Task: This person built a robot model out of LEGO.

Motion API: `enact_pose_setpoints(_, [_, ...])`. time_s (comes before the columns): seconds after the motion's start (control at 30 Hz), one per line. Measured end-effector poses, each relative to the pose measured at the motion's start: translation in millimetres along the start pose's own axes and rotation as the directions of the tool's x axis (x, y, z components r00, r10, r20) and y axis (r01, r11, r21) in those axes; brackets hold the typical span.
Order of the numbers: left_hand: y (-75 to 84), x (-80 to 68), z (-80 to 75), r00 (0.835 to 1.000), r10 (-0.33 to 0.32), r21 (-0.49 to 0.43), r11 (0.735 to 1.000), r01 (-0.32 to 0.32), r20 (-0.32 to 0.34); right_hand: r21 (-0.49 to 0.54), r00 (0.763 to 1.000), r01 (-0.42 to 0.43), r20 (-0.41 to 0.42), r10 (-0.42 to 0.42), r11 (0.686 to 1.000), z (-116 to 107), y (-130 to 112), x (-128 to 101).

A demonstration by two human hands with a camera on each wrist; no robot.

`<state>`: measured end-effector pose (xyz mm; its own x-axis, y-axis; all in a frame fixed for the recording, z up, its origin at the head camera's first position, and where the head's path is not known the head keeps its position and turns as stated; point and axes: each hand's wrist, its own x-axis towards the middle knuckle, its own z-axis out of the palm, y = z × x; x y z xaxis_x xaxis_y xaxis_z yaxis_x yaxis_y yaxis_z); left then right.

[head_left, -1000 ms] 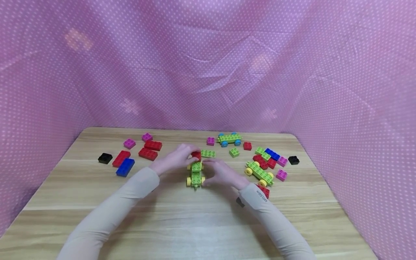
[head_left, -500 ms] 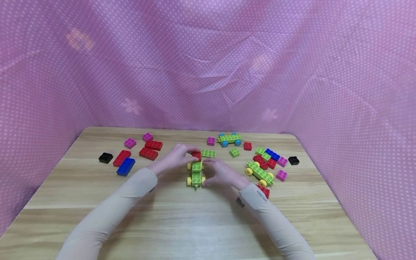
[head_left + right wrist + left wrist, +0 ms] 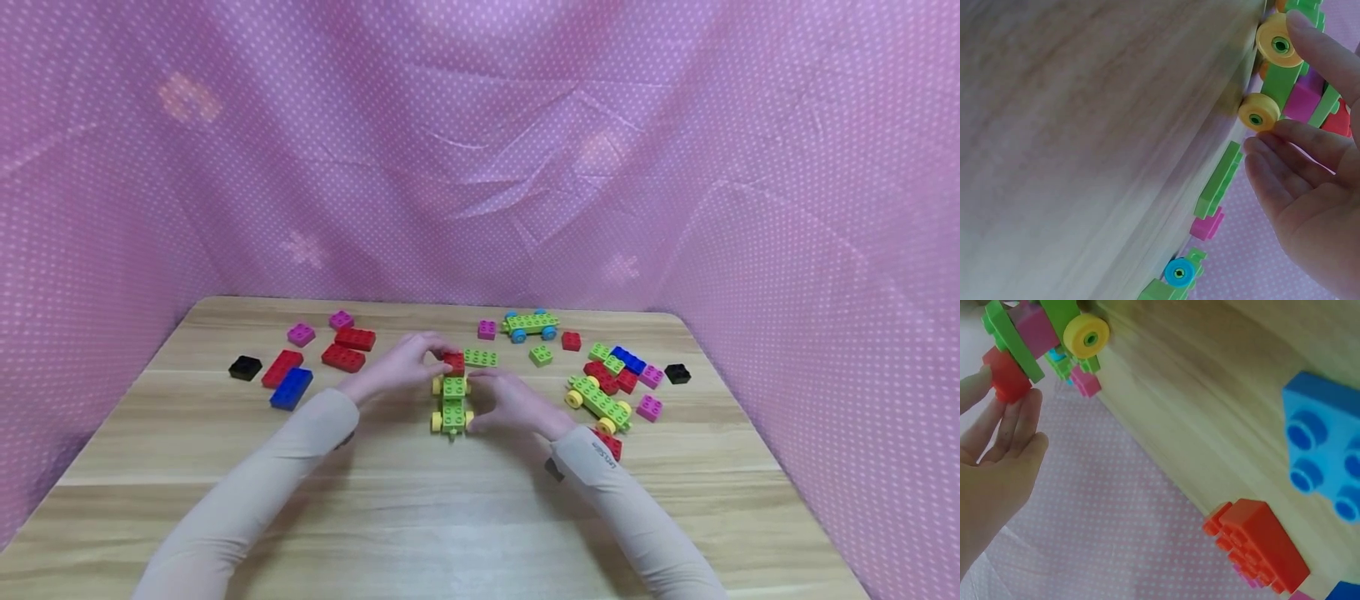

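Note:
A toy car base [image 3: 453,417], lime green with yellow wheels, stands on the table in front of me. A magenta brick [image 3: 1304,100] sits on it, with a green piece [image 3: 1012,340] above that. At the car's far end a red brick [image 3: 454,362] rests on the green piece. My left hand [image 3: 405,364] holds this red brick between thumb and fingers. From the right side my right hand [image 3: 513,404] grips the car, its thumb at the near yellow wheel [image 3: 1280,44] and its fingers at the far one [image 3: 1259,112].
Red bricks [image 3: 343,358], a blue brick [image 3: 291,389] and a black brick [image 3: 245,367] lie to the left. Behind stands a blue-wheeled car base [image 3: 531,324]. Another yellow-wheeled base [image 3: 600,402] lies at the right among several bricks. Pink cloth [image 3: 480,150] surrounds the table.
My left hand has drawn slightly to the left, so more of the red brick shows. My right hand and the car have stayed in place.

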<state>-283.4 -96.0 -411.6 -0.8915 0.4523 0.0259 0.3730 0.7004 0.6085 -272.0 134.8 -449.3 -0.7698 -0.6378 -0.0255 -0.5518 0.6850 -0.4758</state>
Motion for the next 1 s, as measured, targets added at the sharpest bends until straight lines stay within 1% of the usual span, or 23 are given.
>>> enact_pose_setpoints(0.2, [0.0, -0.2, 2.9, 0.999, -0.02, -0.031, 0.999, 0.019, -0.026, 0.001, 1.0, 0.007, 0.001, -0.007, 1.0, -0.1, 1.5, 0.5])
enact_pose_setpoints(0.33, [-0.2, 1.1, 5.5, 0.998, -0.002, -0.034, 0.999, 0.0, -0.062, 0.004, 1.0, 0.008, -0.006, -0.008, 1.0, -0.2, 2.5, 0.6])
enact_pose_setpoints(0.43, [-0.9, 1.2, 7.1, 0.997, 0.005, -0.025, 1.0, -0.007, -0.071, 0.006, 1.0, 0.001, -0.008, -0.001, 1.0, 0.0, 2.6, 0.5])
enact_pose_setpoints(0.6, [-2.5, 0.7, 8.8, 0.999, 0.009, -0.013, 1.0, -0.01, -0.052, 0.009, 1.0, 0.005, -0.007, -0.005, 1.0, 1.0, 2.2, 1.3])
enact_pose_setpoints(0.73, [-1.3, -1.2, 8.4, 0.999, 0.008, 0.001, 1.0, -0.008, -0.048, 0.006, 1.0, 0.008, -0.004, -0.008, 1.0, 1.9, 2.2, 1.8])
enact_pose_setpoints(0.87, [-1.5, -2.8, 8.5, 0.999, 0.003, -0.004, 1.0, -0.003, -0.051, 0.004, 1.0, 0.008, -0.001, -0.008, 1.0, 2.1, 2.0, 1.2])
enact_pose_setpoints(1.0, [-4.0, -2.6, 7.8, 0.999, 0.019, -0.01, 1.0, -0.02, -0.05, 0.01, 1.0, 0.011, -0.001, -0.011, 1.0, 1.3, 1.2, 0.8])
